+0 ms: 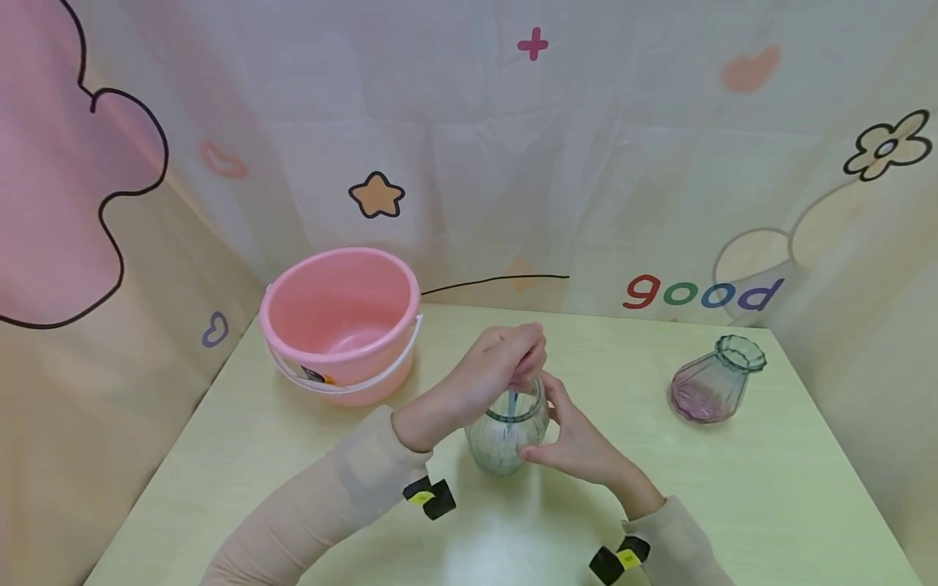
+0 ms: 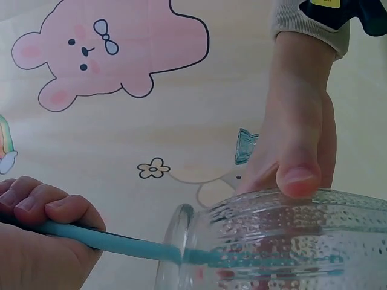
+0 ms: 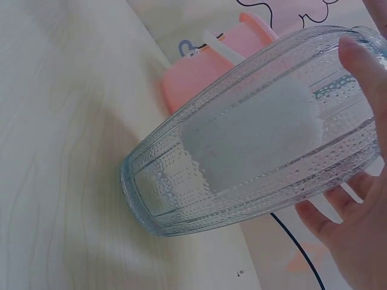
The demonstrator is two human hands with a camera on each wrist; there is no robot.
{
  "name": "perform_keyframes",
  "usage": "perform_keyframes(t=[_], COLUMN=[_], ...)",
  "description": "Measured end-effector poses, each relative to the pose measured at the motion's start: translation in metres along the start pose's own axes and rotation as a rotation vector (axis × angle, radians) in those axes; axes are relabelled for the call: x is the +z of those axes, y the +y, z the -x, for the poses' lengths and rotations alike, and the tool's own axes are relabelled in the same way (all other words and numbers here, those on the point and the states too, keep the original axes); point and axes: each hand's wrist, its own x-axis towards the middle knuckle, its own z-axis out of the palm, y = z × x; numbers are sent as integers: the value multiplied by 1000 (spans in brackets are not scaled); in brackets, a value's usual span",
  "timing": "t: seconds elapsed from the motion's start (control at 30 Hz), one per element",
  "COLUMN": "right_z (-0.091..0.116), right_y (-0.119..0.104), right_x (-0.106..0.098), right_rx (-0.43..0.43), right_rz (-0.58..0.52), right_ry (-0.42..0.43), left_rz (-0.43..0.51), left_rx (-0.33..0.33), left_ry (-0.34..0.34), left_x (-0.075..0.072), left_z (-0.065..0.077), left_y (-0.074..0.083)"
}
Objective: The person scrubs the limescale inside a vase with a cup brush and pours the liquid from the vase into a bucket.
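Note:
A clear ribbed glass vase (image 1: pixel 498 448) is at the middle of the table, its mouth facing up. My right hand (image 1: pixel 582 443) grips its side, with the thumb on the near side and the fingers round the far side. Above the mouth, my left hand (image 1: pixel 506 358) is curled round the light-blue handle (image 2: pixel 130 244) of what looks like a bottle brush. That handle runs down through the vase's neck. In the right wrist view, a white, sponge-like head (image 3: pixel 260 133) shows through the dimpled glass. The left hand's grip end of the handle is hidden.
A pink bucket (image 1: pixel 337 378) with a white handle stands at the back left of the table (image 1: pixel 733 488). Over at the right, a smaller green-and-purple glass vase (image 1: pixel 714 387) leans to one side. A printed curtain (image 1: pixel 454 146) hangs behind the table.

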Motion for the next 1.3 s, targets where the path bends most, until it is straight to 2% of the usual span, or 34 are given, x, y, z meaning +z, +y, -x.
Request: perform_keyframes(t=[0.37,0.7,0.93,1.1,1.3], right_z=[0,0,0,0,1], right_y=[1,4,7,22,42], right_x=[3,2,-2,-6,-6], right_rx=[28,6,-20,-22,-21], right_rz=[11,-30,-44,-43,-41], right_ry=[11,-38,-105,-134,-116], left_rz=[-10,17,8,5,-7], left_rx=[6,23,27,22,17], left_ry=[8,0,-3,-4,-9], left_x=[2,-1,-1,-2,-1], left_z=[-2,-2,-3,-3,-2], left_y=[8,5,5,5,3])
